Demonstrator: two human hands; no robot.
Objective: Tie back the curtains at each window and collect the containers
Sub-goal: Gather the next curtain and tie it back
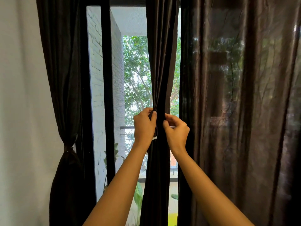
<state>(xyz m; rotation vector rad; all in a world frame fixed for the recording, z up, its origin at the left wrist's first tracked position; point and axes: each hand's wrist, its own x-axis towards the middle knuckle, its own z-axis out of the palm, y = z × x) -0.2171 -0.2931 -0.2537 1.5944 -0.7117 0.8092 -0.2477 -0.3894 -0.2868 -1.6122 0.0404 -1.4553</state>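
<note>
A dark brown curtain panel (161,66) hangs gathered into a narrow bundle in front of the window. My left hand (144,126) grips the bundle from its left side, with a small white tag showing under the palm. My right hand (176,129) pinches the same bundle from the right at about the same height. A tie band is hard to make out between the fingers. At the left, another dark curtain (65,79) is cinched with a tie-back (69,148). No containers are in view.
A wide dark curtain (244,111) hangs loose at the right, covering the glass. A black window frame (108,95) stands left of the bundle, with a white brick wall and trees outside. A white interior wall (21,111) fills the far left.
</note>
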